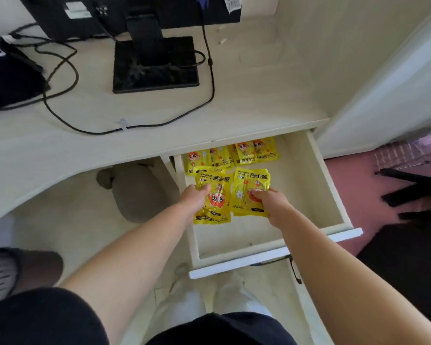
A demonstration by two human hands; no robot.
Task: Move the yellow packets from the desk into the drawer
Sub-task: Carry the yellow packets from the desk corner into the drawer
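Bottom of frame: dark shorts and pale trouser-like fabric or slippers below, too blurred to name. Both bare forearms run up from there toward the centre.

Left hand [195, 195], centre frame: fingers curled closed on a small stack of yellow packets [213, 199], thumb on top. Right hand [271, 200], just beside it: likewise pinched shut on a second stack [250, 192]. Each stack looks several packets deep; count not readable. Both stacks sit low inside the open drawer [334, 195], centre-right of frame; whether they already rest on the drawer floor or hang just above it cannot be told.

More packets [244, 153] lie in a row at the drawer's back, partly tucked under the desk [60, 150] edge, so their far ends are cut off. Judgement: the held stacks are being set in front of that row to keep the layout tidy, one stack per hand to halve the trips.

No yellow packets visible on the desk top. Upper frame: monitor stand [156, 63] and trailing cable [209, 78]; monitor itself cropped. Upper left, a dark bag-like shape, unclear.
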